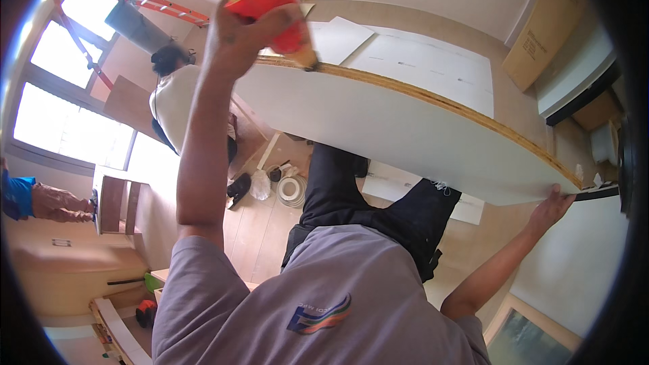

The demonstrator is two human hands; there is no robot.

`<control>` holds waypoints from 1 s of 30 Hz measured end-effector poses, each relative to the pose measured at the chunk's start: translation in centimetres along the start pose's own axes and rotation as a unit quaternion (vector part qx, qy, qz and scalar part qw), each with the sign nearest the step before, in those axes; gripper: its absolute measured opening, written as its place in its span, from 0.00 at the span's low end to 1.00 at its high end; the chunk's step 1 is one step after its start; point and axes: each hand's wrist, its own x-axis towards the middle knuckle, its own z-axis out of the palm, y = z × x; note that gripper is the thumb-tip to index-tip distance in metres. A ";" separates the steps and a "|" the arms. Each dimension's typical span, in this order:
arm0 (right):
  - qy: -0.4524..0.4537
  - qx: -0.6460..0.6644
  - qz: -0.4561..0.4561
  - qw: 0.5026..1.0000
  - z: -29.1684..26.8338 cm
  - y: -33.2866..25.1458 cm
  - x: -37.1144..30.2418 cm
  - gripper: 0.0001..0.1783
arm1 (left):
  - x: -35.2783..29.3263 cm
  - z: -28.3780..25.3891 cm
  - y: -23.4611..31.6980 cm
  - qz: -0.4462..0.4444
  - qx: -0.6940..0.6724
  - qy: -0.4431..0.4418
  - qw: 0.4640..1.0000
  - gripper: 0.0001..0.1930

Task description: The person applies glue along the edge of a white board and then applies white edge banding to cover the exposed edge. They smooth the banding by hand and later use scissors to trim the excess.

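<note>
My left hand [233, 40] is wrapped round a red and yellow squeeze bottle [287, 37], raised at the upper middle and blurred by motion. The bottle is tilted with its dark tip down at the edge of a long white-faced board [378, 111]. That board's raw wood-layered edge faces up, and the board stands on its side in front of my legs. At its far right end, my right hand [551, 209] grips the corner, thumb and fingers at the edge. What the bottle holds is not visible.
White panels [426, 61] lie on the floor beyond the board. A person [177, 98] crouches at the left near an orange ladder [155, 7]; another person [40, 196] is farther left. A coiled hose or cable [291, 190] lies by my legs. A cardboard box [544, 34] is at right.
</note>
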 end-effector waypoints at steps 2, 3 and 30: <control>-0.007 -0.009 -0.018 1.000 -0.2 -0.2 0.0 0.40 | -0.1 3.2 1.8 -0.001 0.015 -0.051 0.999 0.19; -0.008 -0.016 -0.016 1.000 -0.4 0.2 0.1 0.41 | -0.2 4.6 2.5 0.023 -0.002 -0.067 0.997 0.22; -0.012 -0.005 -0.012 1.000 -1.5 1.0 -0.1 0.42 | 0.6 7.6 4.1 0.063 0.026 -0.119 0.991 0.24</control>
